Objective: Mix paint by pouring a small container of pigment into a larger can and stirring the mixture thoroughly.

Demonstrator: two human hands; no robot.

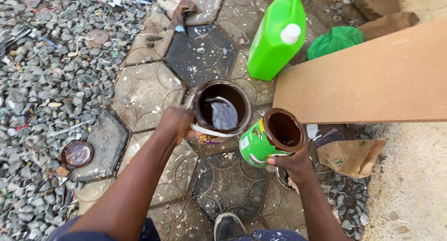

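I see two open tins at the centre of the view. The green tin [260, 143] is tilted, its brown-stained mouth turned up toward the camera, and my right hand [292, 165] grips it from below, fingers [279, 161] clenched around its base. It is held above the paving, just right of the second tin.

The dark tin [222, 108] stands upright on the paving and holds a dark brown liquid with a glossy surface. A pale stirring stick [207, 130] lies against its near rim. My left hand [176, 122] is closed at the tin's left side over the stick's end; I cannot tell for certain whether the fingers also touch the tin wall.

Both tins sit over hexagonal paving tiles [149, 90], some dark, some tan, flecked with paint. Behind the dark tin stands a bright green jerrycan [272, 41] with a white cap [290, 33]. A flat brown board [368, 78] runs from beside the jerrycan to the right edge, and a crumpled green bag [335, 41] lies behind it. A brown paper bag [351, 156] lies right of the green tin.

Gravel [51, 83] covers the left side; a round brown lid [77, 154] rests at its edge. My shoe [229, 226] shows at the bottom.
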